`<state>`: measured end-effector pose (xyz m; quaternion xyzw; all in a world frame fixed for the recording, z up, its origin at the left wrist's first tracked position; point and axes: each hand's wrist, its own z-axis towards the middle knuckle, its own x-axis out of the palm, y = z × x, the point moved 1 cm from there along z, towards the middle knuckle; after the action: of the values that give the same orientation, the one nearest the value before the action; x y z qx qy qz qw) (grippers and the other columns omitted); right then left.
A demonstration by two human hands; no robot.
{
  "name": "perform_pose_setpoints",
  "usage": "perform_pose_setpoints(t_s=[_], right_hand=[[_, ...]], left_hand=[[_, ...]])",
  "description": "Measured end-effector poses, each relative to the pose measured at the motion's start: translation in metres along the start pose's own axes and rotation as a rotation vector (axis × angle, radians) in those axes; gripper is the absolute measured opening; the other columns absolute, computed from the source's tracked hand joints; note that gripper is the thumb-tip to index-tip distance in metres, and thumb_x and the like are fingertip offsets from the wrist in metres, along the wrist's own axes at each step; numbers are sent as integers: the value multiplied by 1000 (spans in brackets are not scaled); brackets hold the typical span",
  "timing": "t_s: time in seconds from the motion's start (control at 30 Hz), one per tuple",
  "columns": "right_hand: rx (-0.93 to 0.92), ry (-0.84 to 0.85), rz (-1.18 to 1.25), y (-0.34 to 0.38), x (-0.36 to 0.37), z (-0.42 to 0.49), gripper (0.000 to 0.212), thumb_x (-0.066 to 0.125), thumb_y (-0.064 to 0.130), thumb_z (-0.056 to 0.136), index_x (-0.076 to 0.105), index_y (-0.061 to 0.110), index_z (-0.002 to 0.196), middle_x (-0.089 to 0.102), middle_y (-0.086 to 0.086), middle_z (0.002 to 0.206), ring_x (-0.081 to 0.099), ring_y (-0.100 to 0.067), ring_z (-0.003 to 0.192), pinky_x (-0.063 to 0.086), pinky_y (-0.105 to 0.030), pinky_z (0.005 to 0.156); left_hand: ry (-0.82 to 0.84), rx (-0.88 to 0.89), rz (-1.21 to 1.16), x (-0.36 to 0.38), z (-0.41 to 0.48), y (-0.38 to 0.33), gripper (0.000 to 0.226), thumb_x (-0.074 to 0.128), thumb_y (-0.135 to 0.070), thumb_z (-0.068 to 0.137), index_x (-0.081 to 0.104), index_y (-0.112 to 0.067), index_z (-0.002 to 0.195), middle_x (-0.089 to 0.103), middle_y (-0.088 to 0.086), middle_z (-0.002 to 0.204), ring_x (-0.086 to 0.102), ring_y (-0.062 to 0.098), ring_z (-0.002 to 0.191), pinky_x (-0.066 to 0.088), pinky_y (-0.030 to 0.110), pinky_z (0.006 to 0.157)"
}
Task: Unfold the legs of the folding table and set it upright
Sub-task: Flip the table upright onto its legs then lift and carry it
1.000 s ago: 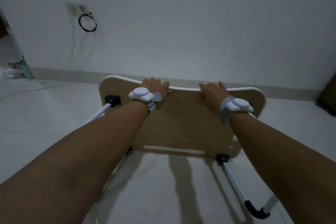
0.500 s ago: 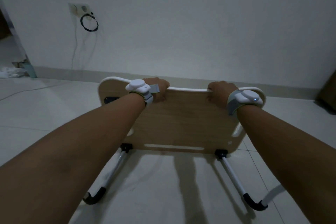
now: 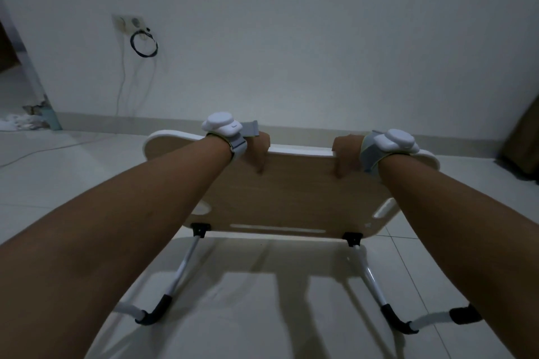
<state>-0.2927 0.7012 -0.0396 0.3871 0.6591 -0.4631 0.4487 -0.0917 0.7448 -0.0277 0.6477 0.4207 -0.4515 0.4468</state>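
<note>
You are holding the folding table point(image 3: 291, 198) tilted on the tiled floor point(image 3: 58, 183), its 2 legs point(image 3: 182, 268) spread toward you.
Your left hand point(image 3: 256, 151) and right hand point(image 3: 345, 154) are both gripping its far white edge, thumbs pressing the wooden top, a white wrist device point(image 3: 223, 125) sitting on each wrist.

No readable text, label or number anywhere.

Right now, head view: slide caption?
Both hands grip the folding table's far edge, legs unfolded.
</note>
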Motion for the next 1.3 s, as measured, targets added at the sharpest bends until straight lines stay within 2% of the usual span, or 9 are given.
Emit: perform_pose_setpoints(t_s=[0.1, 0.2, 0.33, 0.57, 0.8, 0.97, 1.07, 1.17, 1.3], right_hand=[[16, 61, -5, -5, 2, -3, 29, 66, 16, 90, 61, -1, 112, 62, -20, 119, 57, -30, 117, 44, -34, 89], [-8, 128, 48, -11, 7, -3, 43, 49, 9, 100, 42, -3, 140, 46, -18, 144, 43, -25, 134, 30, -21, 96], [-54, 60, 91, -9, 5, -12, 46, 49, 4, 99, 36, -11, 140, 42, -20, 147, 39, -27, 137, 26, -2, 95], [-75, -74, 207, -4, -5, -28, 44, 65, 23, 91, 60, -6, 123, 60, -17, 129, 58, -28, 118, 44, -29, 94], [-62, -168, 121, -2, -19, -28, 42, 69, 27, 87, 62, 7, 123, 63, -10, 124, 63, -24, 111, 47, -26, 83], [-9, -295, 37, 3, -13, -26, 24, 62, 23, 84, 69, 17, 106, 64, -2, 88, 61, -22, 72, 44, -27, 63], [19, -384, 39, 3, -7, -19, 18, 63, 25, 81, 68, 21, 99, 53, 4, 68, 54, -17, 56, 42, -27, 58], [26, -415, 45, 3, -2, -11, 19, 66, 18, 77, 67, 23, 95, 52, 5, 67, 54, -20, 57, 43, -29, 60], [-2, -492, 71, 0, 11, -2, 29, 58, 13, 81, 68, 28, 104, 63, 1, 81, 62, -23, 68, 48, -30, 64]], left_hand=[[-34, -3, 78, 4, -4, -2, 53, 64, -36, 91, 57, 2, 126, 60, 16, 130, 59, 26, 117, 46, 31, 97], [-52, -5, 114, 5, -8, -3, 54, 63, -37, 91, 56, 2, 127, 59, 15, 131, 58, 25, 118, 44, 30, 95], [-53, 22, 98, 3, -12, 1, 53, 63, -37, 92, 58, 3, 126, 61, 17, 128, 59, 28, 116, 47, 33, 97], [-72, 35, 97, -1, -17, 4, 50, 67, -33, 89, 60, 2, 123, 64, 17, 123, 62, 28, 112, 49, 35, 95], [-160, 14, 112, -4, -17, 17, 45, 66, -34, 89, 62, -4, 122, 65, 13, 119, 64, 27, 107, 51, 36, 93], [-201, -20, 140, -1, -10, 22, 32, 58, -24, 94, 65, -2, 116, 66, 13, 115, 65, 28, 104, 47, 29, 77], [-284, -106, 85, 7, -1, 31, 7, 56, -15, 90, 63, -14, 93, 60, 5, 84, 66, 26, 98, 40, 29, 67], [-430, -98, 71, 17, 5, 36, 18, 56, -19, 89, 51, -24, 73, 48, 0, 67, 64, 21, 80, 36, 26, 63], [-608, -62, 81, 32, 13, 36, 16, 55, -15, 87, 70, -16, 90, 68, 8, 82, 59, 24, 62, 39, 27, 56]])
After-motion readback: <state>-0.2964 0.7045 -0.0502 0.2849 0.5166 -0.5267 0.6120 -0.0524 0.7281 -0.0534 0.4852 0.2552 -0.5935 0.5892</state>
